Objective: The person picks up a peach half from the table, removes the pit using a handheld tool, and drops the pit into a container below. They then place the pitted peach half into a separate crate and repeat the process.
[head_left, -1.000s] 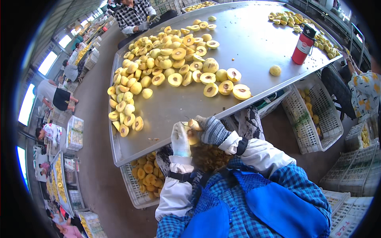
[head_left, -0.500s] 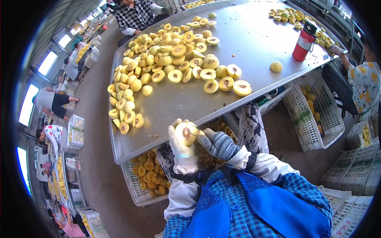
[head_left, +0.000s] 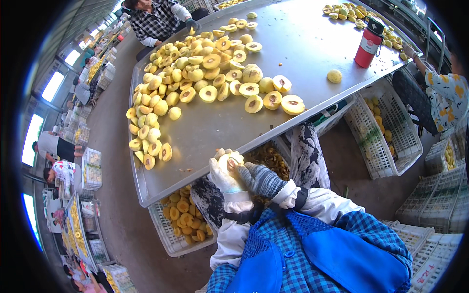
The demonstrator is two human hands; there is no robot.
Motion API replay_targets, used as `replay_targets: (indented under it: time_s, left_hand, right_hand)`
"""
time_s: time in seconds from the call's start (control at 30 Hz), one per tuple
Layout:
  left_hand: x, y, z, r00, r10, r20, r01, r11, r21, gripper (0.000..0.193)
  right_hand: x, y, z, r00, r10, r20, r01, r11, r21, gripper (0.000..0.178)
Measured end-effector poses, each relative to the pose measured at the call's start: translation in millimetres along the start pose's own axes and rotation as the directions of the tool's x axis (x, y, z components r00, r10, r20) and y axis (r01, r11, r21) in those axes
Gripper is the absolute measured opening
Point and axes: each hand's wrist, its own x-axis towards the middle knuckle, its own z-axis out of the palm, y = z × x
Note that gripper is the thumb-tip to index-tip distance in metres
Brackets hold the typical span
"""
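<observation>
In a whitish glove, my left hand is closed around a halved yellow peach, its cut face turned up with a brown pit hollow showing. My right hand, in a grey knit glove, presses its bent fingers against that cut face. Whether a small tool sits in those fingers is hidden. Both hands are just off the near edge of a metal table. On the table lies a heap of peach halves, many with brown centres showing.
Under the table edge stand a crate of pitted halves and a container of brown scraps. A red bottle and a lone half are on the table. Co-workers sit at the far side and right, near white crates.
My right fingers have moved left onto the cut face of the peach, which is now tilted and more covered. The far co-worker's gloved hand has come to the heap's edge.
</observation>
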Motion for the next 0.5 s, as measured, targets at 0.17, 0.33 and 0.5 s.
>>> replay_targets:
  time_s: [0.17,0.33,0.5]
  left_hand:
    - [-1.3,-4.9,-1.7,0.998,0.061,-0.031,-0.058,0.995,0.077,0.044]
    - [-9.8,-9.0,3.8,0.99,0.118,0.075,-0.124,0.989,0.076,0.043]
    - [-14.4,-10.3,13.8,0.983,0.175,0.059,-0.181,0.977,0.114,0.04]
  right_hand:
    - [-0.5,-2.8,-1.4,0.989,0.128,0.066,-0.135,0.985,0.104,0.052]
    - [-3.1,13.2,-2.2,0.985,-0.172,-0.019,0.17,0.943,0.285,0.047]
    - [-11.6,0.7,-14.4,0.997,-0.061,0.049,0.036,0.913,0.407,0.048]
